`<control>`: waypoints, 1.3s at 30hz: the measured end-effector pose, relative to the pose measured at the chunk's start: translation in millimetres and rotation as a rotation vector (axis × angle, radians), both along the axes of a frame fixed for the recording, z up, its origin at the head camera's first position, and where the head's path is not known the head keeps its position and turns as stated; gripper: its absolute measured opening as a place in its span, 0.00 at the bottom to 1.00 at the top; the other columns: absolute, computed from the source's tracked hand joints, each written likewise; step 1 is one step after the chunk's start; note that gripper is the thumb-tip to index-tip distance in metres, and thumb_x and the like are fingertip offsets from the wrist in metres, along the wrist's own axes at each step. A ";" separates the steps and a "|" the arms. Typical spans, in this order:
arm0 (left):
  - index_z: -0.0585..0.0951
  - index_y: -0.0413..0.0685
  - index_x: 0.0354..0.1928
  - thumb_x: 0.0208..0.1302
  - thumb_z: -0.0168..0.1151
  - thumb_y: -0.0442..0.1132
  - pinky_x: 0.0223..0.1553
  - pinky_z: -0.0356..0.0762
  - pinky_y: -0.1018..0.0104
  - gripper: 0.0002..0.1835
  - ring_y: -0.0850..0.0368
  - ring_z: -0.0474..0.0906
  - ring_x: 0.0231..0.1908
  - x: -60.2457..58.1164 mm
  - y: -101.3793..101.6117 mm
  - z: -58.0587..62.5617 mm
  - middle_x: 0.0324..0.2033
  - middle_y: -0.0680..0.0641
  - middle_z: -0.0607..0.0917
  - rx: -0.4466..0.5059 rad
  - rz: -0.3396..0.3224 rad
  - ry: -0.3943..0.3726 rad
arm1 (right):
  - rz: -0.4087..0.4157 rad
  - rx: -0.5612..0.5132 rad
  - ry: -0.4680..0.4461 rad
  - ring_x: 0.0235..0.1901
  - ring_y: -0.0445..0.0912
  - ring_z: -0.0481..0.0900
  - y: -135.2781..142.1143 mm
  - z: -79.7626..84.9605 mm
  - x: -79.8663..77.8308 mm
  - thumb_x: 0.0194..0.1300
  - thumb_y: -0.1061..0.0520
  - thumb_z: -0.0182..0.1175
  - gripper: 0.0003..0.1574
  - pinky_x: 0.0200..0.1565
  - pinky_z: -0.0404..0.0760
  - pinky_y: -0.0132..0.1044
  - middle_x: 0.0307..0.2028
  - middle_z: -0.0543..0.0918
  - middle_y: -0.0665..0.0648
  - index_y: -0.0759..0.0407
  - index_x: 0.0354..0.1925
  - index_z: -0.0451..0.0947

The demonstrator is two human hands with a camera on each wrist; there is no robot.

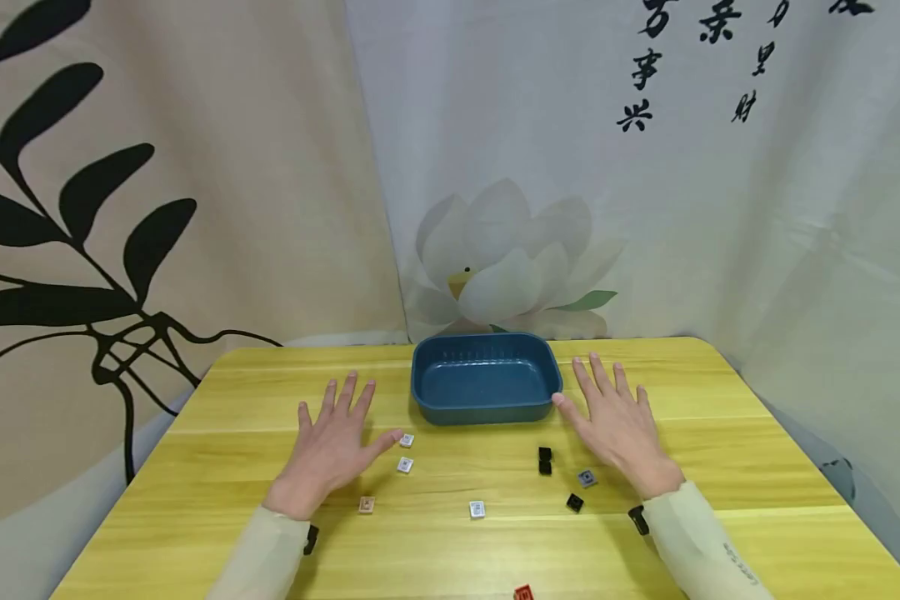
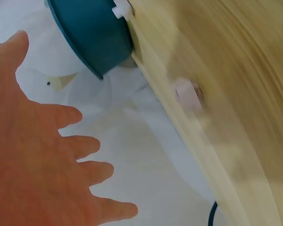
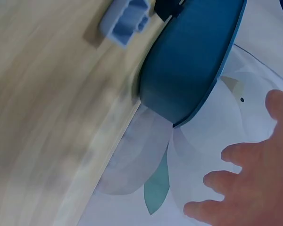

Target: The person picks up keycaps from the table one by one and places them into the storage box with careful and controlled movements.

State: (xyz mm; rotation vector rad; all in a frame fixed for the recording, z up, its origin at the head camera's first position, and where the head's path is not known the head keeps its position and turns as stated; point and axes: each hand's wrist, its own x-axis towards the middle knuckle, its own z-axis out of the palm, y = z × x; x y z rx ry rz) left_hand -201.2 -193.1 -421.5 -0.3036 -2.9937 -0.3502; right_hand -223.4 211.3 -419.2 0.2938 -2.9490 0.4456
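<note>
My left hand [image 1: 333,450] hovers over the left of the table, palm down with fingers spread, holding nothing. Close to its thumb lie two white toy blocks [image 1: 405,465]; a pale pink block [image 1: 366,505] sits nearer the front. On the other side, my right hand [image 1: 618,425] is likewise spread and holds nothing, its thumb by the right end of a dark blue basin [image 1: 487,414]. Whether that thumb touches the rim I cannot tell. Left of the right wrist are black blocks [image 1: 545,467] and a grey block [image 1: 587,478], whose hollow side shows in the right wrist view.
The basin stands at the back middle of the wooden table [image 1: 450,558], close to a printed curtain [image 1: 285,208]. Another white block [image 1: 477,509] lies mid-table, and a red block [image 1: 523,592] is partly cut off at the bottom of the head view.
</note>
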 end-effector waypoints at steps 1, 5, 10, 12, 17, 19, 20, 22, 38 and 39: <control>0.57 0.46 0.82 0.69 0.50 0.75 0.66 0.39 0.17 0.52 0.29 0.42 0.78 0.3 -2.7 0.3 0.81 0.36 0.47 0.002 0.002 -0.002 | 0.002 0.000 -0.004 0.78 0.72 0.40 1.4 0.0 -0.2 0.77 0.24 0.35 0.54 0.68 0.43 0.78 0.82 0.44 0.65 0.56 0.83 0.47; 0.58 0.46 0.82 0.69 0.48 0.76 0.65 0.39 0.17 0.52 0.29 0.40 0.79 0.7 -13.8 -0.3 0.81 0.36 0.46 0.013 0.002 -0.028 | 0.012 -0.011 -0.029 0.78 0.73 0.39 5.5 -1.3 -2.3 0.77 0.24 0.36 0.54 0.68 0.44 0.79 0.82 0.42 0.65 0.56 0.84 0.45; 0.58 0.45 0.81 0.69 0.46 0.77 0.65 0.42 0.17 0.53 0.27 0.38 0.78 -2.6 -25.5 -0.4 0.81 0.34 0.45 0.023 -0.032 -0.045 | 0.023 -0.029 -0.047 0.76 0.75 0.43 6.6 -0.7 -9.5 0.78 0.26 0.36 0.54 0.66 0.52 0.79 0.81 0.43 0.68 0.59 0.83 0.46; 0.59 0.44 0.81 0.69 0.47 0.76 0.65 0.43 0.17 0.52 0.26 0.39 0.78 -4.8 -30.0 -0.1 0.81 0.34 0.46 0.026 -0.035 -0.042 | 0.035 -0.048 -0.045 0.75 0.77 0.46 6.9 0.2 -14.1 0.79 0.27 0.36 0.53 0.65 0.57 0.78 0.81 0.45 0.71 0.62 0.83 0.47; 0.60 0.40 0.80 0.72 0.51 0.71 0.66 0.47 0.19 0.50 0.24 0.43 0.77 -12.0 -36.6 0.4 0.80 0.32 0.48 0.063 -0.041 -0.067 | 0.058 -0.128 -0.079 0.73 0.79 0.50 9.1 -0.3 -28.2 0.80 0.29 0.37 0.53 0.67 0.58 0.74 0.79 0.45 0.75 0.67 0.82 0.46; 0.60 0.38 0.79 0.73 0.51 0.69 0.66 0.50 0.20 0.49 0.24 0.46 0.76 -16.6 -36.9 0.8 0.80 0.31 0.50 0.090 -0.050 -0.074 | 0.065 -0.165 -0.100 0.74 0.77 0.50 9.6 -1.2 -34.5 0.81 0.30 0.37 0.53 0.69 0.56 0.71 0.79 0.45 0.75 0.68 0.81 0.45; 0.60 0.37 0.79 0.74 0.51 0.68 0.67 0.51 0.22 0.48 0.24 0.47 0.76 -19.7 -36.5 1.0 0.79 0.30 0.51 0.108 -0.057 -0.074 | 0.067 -0.184 -0.109 0.75 0.75 0.51 9.6 -1.7 -37.4 0.81 0.31 0.38 0.53 0.70 0.56 0.70 0.79 0.46 0.75 0.69 0.81 0.45; 0.60 0.36 0.79 0.75 0.51 0.66 0.69 0.54 0.26 0.46 0.25 0.49 0.76 -26.1 -33.9 1.6 0.79 0.30 0.54 0.144 -0.074 -0.080 | 0.068 -0.215 -0.125 0.75 0.73 0.54 9.2 -2.0 -42.5 0.82 0.34 0.40 0.51 0.70 0.58 0.68 0.79 0.49 0.75 0.70 0.81 0.44; 0.55 0.39 0.81 0.76 0.58 0.57 0.73 0.59 0.39 0.44 0.36 0.58 0.76 -55.2 14.7 1.3 0.78 0.36 0.60 0.268 -0.130 -0.136 | 0.133 -0.296 -0.214 0.51 0.60 0.85 -9.1 -12.5 -59.1 0.83 0.51 0.45 0.41 0.55 0.80 0.55 0.59 0.79 0.75 0.70 0.81 0.45; 0.55 0.39 0.81 0.76 0.58 0.57 0.73 0.58 0.40 0.45 0.37 0.58 0.76 -55.0 16.0 0.8 0.78 0.36 0.60 0.258 -0.121 -0.134 | 0.138 -0.297 -0.220 0.41 0.57 0.86 -10.5 -12.7 -59.7 0.83 0.51 0.45 0.41 0.49 0.81 0.53 0.51 0.84 0.74 0.68 0.81 0.45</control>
